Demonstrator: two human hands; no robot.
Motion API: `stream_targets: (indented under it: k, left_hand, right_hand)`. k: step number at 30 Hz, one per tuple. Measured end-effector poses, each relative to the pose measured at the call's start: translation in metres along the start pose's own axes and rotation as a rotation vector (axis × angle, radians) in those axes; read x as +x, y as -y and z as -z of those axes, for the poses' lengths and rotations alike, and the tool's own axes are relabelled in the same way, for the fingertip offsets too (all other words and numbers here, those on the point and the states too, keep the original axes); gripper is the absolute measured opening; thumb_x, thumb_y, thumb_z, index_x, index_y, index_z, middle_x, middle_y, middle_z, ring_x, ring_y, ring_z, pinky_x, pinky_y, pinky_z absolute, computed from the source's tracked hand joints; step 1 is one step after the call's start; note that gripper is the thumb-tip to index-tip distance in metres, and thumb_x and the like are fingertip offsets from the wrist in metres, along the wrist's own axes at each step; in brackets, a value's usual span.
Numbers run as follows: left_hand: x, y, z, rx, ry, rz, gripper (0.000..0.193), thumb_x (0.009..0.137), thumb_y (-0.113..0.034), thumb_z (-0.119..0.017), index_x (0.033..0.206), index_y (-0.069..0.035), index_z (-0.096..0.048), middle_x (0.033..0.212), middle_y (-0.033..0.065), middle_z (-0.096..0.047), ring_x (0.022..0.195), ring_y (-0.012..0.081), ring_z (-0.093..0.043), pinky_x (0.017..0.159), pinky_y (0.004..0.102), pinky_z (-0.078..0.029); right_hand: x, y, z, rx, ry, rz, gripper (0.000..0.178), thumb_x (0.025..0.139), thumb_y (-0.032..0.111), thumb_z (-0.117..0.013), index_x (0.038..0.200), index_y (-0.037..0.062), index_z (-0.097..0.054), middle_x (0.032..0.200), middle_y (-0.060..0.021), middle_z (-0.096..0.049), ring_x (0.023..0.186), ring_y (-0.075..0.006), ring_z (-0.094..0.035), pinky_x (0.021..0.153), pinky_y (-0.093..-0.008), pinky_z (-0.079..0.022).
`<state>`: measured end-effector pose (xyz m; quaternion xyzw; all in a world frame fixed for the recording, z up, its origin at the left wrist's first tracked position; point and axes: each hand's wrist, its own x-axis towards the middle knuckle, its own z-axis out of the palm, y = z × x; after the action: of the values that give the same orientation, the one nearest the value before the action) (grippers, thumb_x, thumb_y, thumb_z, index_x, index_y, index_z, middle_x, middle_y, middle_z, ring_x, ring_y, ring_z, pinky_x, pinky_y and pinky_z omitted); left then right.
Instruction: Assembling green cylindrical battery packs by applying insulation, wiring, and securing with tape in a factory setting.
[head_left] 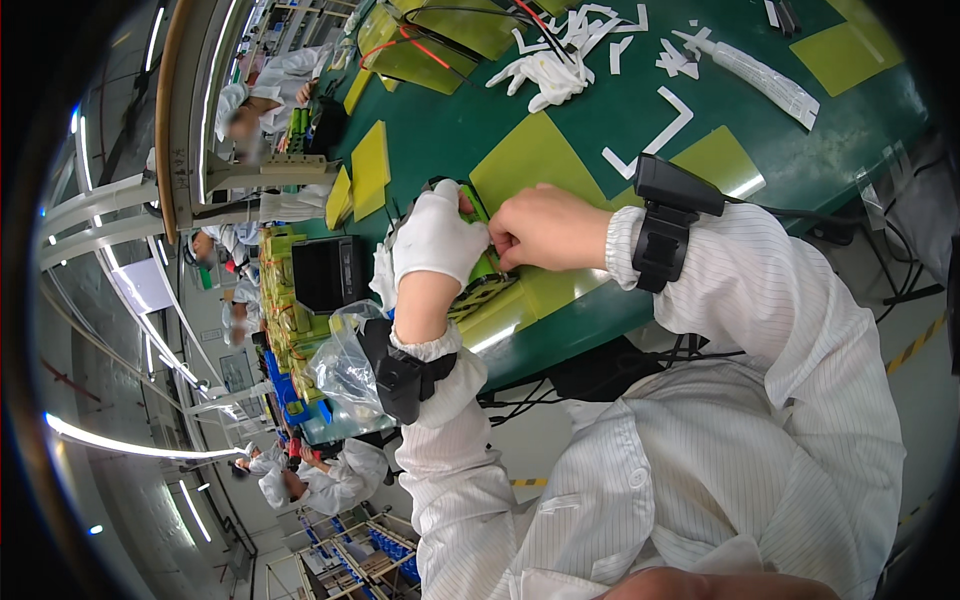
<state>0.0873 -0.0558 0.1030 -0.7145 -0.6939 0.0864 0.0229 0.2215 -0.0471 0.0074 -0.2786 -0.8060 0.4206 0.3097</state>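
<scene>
My left hand (438,236), in a white glove with bare fingertips, is closed round a bright green block with black parts (484,270) near the table's front edge. My right hand (550,230) is bare. Its thumb and fingers are pinched together against the block's right side, and whatever they hold is hidden. Under and behind the block lie yellow-green sheets (535,160). A crumpled white cloth or glove (383,275) shows just left of my left hand.
On the green table (420,130) lie white L-shaped strips (660,130), a white glove (545,80), a white tube (755,75) and red and black wires (425,50). A black bin (329,273) and a clear plastic bag (345,360) stand left. Several people in white work beyond.
</scene>
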Motion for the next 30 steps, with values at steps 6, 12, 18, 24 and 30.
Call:
stream_targets:
  k: [6, 12, 18, 24, 30]
  left_hand:
    - [0.007, -0.009, 0.001, 0.117, 0.052, 0.070, 0.028, 0.070, -0.019, -0.070, 0.093, -0.008, -0.058, 0.097, 0.0184, -0.062, 0.089, 0.0388, -0.063, 0.075, 0.0425, -0.050]
    - [0.008, -0.006, -0.002, 0.090, 0.026, 0.019, 0.026, 0.072, -0.020, -0.069, 0.092, -0.007, -0.058, 0.097, 0.0190, -0.062, 0.088, 0.0390, -0.062, 0.075, 0.0420, -0.050]
    - [0.005, 0.012, -0.005, -0.111, -0.022, -0.045, 0.027, 0.069, -0.020, -0.070, 0.091, -0.008, -0.060, 0.097, 0.0182, -0.060, 0.081, 0.0374, -0.063, 0.073, 0.0426, -0.051]
    - [-0.003, 0.018, -0.005, -0.059, -0.083, -0.136, 0.038, 0.062, -0.023, -0.077, 0.093, -0.007, -0.061, 0.097, 0.0182, -0.056, 0.084, 0.0350, -0.060, 0.074, 0.0419, -0.050]
    - [-0.001, 0.015, -0.002, -0.001, -0.051, -0.140, 0.040, 0.061, -0.024, -0.078, 0.093, -0.007, -0.061, 0.097, 0.0189, -0.055, 0.089, 0.0368, -0.059, 0.078, 0.0428, -0.050]
  right_hand:
    - [0.001, 0.006, -0.003, -0.019, -0.074, -0.064, 0.020, 0.075, 0.025, -0.074, 0.075, 0.0052, -0.069, 0.072, -0.0108, -0.067, 0.071, -0.0291, -0.065, 0.069, -0.0400, -0.050]
    - [0.002, 0.003, 0.004, 0.114, 0.003, -0.081, 0.017, 0.077, 0.023, -0.071, 0.076, 0.0058, -0.070, 0.073, -0.0106, -0.068, 0.071, -0.0283, -0.065, 0.071, -0.0392, -0.050]
    - [0.007, 0.003, -0.007, 0.055, -0.058, -0.090, 0.015, 0.075, 0.021, -0.070, 0.077, 0.0056, -0.070, 0.075, -0.0099, -0.069, 0.072, -0.0275, -0.065, 0.071, -0.0378, -0.049]
    - [0.007, 0.004, -0.011, 0.018, -0.129, -0.126, 0.014, 0.074, 0.018, -0.070, 0.081, 0.0067, -0.067, 0.077, -0.0091, -0.067, 0.077, -0.0283, -0.065, 0.073, -0.0393, -0.048]
    - [0.011, 0.001, -0.015, -0.052, -0.151, -0.118, 0.012, 0.073, 0.019, -0.072, 0.078, 0.0090, -0.071, 0.077, -0.0096, -0.069, 0.080, -0.0298, -0.067, 0.072, -0.0418, -0.048]
